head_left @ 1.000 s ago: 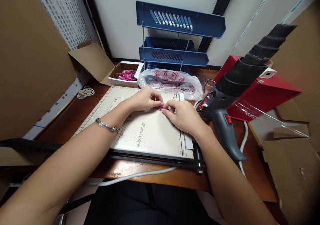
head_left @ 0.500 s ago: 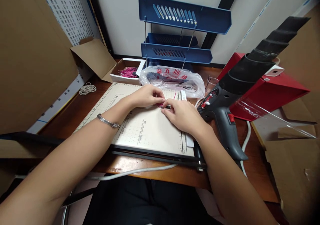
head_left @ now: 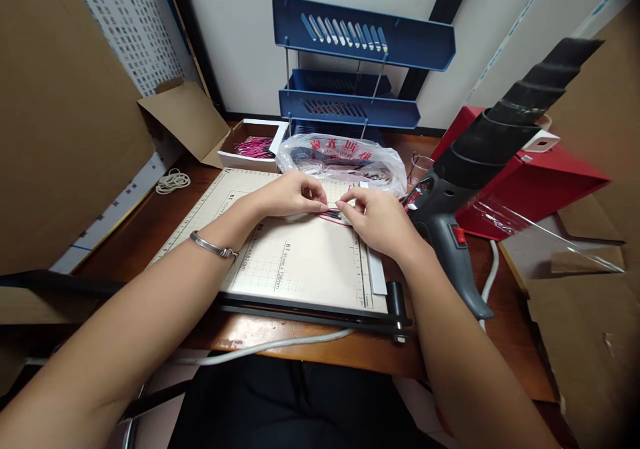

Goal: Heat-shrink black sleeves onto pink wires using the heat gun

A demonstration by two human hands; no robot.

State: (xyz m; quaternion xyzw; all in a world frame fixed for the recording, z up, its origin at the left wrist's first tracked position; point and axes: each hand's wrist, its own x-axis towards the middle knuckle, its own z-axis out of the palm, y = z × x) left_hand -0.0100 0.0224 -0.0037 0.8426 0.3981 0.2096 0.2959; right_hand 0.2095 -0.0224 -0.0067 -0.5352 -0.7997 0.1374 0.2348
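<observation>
Here's the open box (head_left: 253, 148) of pink strands, then the left hand (head_left: 300, 197), pinching the thin wires (head_left: 332, 215) above the paper cutter (head_left: 310, 262); the right hand (head_left: 377, 219) is at their other end, grip unclear, and beside it, the heat gun (head_left: 450, 202)

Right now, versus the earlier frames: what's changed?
The right hand shifted right and slightly away from the wearer, widening the gap to the left hand; more of the black-and-pink wires shows between them. Left fingers still pinch the wires over the paper trimmer. Heat gun unmoved.
</observation>
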